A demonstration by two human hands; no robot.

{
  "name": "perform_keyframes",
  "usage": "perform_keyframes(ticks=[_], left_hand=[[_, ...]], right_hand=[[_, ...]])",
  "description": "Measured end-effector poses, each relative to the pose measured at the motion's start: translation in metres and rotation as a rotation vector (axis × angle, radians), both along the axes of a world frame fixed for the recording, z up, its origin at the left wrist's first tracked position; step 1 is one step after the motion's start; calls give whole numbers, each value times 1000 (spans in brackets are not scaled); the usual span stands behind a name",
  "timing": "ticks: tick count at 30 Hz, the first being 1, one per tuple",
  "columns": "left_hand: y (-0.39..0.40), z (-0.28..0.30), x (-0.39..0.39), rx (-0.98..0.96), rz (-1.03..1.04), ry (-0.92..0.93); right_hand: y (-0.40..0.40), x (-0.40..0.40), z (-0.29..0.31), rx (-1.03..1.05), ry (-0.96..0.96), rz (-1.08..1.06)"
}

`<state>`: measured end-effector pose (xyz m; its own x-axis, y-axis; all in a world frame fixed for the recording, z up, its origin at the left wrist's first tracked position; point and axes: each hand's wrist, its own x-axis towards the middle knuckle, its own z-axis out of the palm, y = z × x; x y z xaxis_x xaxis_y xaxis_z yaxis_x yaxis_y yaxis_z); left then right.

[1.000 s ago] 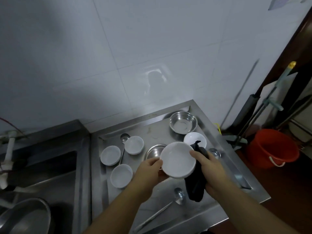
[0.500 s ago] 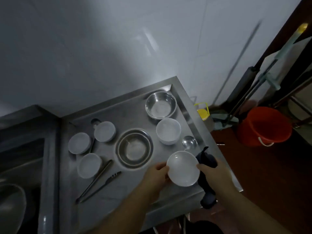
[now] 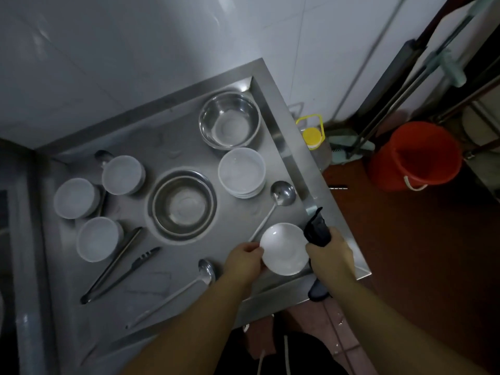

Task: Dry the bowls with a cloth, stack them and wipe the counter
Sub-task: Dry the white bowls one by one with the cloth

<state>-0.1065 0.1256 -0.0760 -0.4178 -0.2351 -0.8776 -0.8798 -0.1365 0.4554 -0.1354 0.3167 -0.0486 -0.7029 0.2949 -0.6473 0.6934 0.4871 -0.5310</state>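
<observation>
Since half a second ago the held white bowl [image 3: 285, 249] has hardly shifted over the counter's front right corner, and both hands have kept their hold; the view has tipped further down, so a second ladle [image 3: 189, 285] now shows near the front edge

Left hand [image 3: 243, 262] grips the bowl's left rim with curled fingers, thumb on the near side. Right hand [image 3: 330, 254] pinches the right rim and clenches the dark cloth [image 3: 317, 230], one end sticking up past the knuckles, the other hanging below the counter edge. Both forearms reach in from the lower frame

On the steel counter [image 3: 173, 147], every vessel looks empty: a steel bowl [image 3: 230, 119] in the far right corner, a wider steel basin [image 3: 182, 205] in the middle, a stack of white bowls [image 3: 241, 171] between them on the right. Three small white bowls sit at the left [image 3: 123, 174] [image 3: 74, 197] [image 3: 98, 238], close together. A ladle [image 3: 281, 194] lies just beside the stack, its handle running toward the held bowl. Tongs [image 3: 116, 262] lie left of the basin

On the floor, an orange bucket [image 3: 416, 155] stands right of the counter, its inside dark. A yellow-capped jug [image 3: 312, 135] sits against the counter's side. No writing is legible anywhere
</observation>
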Motion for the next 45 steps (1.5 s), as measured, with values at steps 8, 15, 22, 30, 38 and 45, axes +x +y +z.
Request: perform_keyframes(ticks=[8, 15, 22, 30, 38, 45], left_hand=[[-3, -21, -11, -105, 6, 8], [-5, -11, -16, -171, -78, 10], [-26, 39, -10, -290, -306, 88], [-113, 92, 29, -440, -495, 143], [-258, 88, 90, -584, -558, 40], [-376, 62, 117, -603, -632, -15]], right_hand=[[-7, -18, -20, 30, 3, 83], [-6, -19, -18, -3, 28, 99], [-5, -12, 20, 73, 134, 187], [-68, 5, 70, 58, 270, 401], [-197, 25, 75, 36, 229, 743], [-310, 58, 62, 102, 247, 811]])
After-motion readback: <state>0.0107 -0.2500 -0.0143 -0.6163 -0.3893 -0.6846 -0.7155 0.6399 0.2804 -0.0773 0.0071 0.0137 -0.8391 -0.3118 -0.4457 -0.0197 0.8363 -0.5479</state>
